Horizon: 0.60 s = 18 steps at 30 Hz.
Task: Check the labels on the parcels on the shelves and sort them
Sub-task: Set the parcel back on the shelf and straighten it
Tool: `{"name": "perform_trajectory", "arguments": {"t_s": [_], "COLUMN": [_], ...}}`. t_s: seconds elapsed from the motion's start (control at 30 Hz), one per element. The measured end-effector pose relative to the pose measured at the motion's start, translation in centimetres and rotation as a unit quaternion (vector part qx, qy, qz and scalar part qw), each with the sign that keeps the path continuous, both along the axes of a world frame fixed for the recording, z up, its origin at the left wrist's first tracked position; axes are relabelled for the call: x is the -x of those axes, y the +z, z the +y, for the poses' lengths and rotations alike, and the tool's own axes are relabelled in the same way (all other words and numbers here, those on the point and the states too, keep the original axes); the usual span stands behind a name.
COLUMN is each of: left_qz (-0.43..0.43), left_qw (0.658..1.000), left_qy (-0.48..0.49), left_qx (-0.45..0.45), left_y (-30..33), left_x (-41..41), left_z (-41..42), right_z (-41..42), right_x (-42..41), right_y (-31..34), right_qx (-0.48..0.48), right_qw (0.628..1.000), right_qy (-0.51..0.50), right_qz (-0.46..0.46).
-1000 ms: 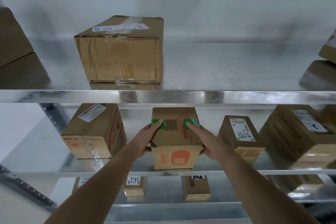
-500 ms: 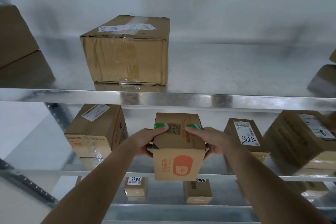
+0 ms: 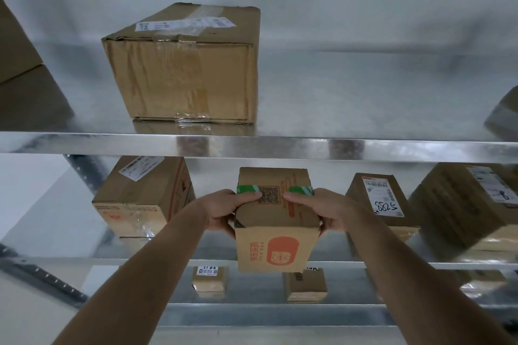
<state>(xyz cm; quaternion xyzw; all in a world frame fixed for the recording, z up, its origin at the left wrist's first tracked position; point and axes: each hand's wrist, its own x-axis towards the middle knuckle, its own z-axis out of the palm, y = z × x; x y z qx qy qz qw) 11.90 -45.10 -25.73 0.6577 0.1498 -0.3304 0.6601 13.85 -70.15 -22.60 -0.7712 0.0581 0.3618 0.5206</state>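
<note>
Clasping both sides, left hand (image 3: 221, 211) and right hand (image 3: 326, 211) hold an orange-printed, green-taped cardboard parcel (image 3: 276, 221).

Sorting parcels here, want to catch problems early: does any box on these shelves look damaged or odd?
Yes. The large box on the top shelf has a crumpled, creased front under wrinkled tape. The small box held by both hands shows a QR code but no shipping label.
</note>
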Motion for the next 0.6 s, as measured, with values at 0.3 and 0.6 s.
{"name": "perform_trajectory", "arguments": {"t_s": [0.3, 0.6], "left_qz": [-0.002, -0.006], "left_qw": [1.0, 1.0], "left_qy": [0.011, 0.014], "left_qx": [-0.011, -0.009], "left_y": [-0.22, -0.16], "left_x": [0.08, 0.5], "left_z": [-0.04, -0.13], "right_z": [0.03, 0.0], "right_x": [-0.43, 0.11], "right_y": [-0.73, -0.65], "right_qx": [-0.005, 0.0], "right_qw": [1.0, 1.0], "right_qy": [-0.005, -0.008], "right_qz": [-0.003, -0.012]}}
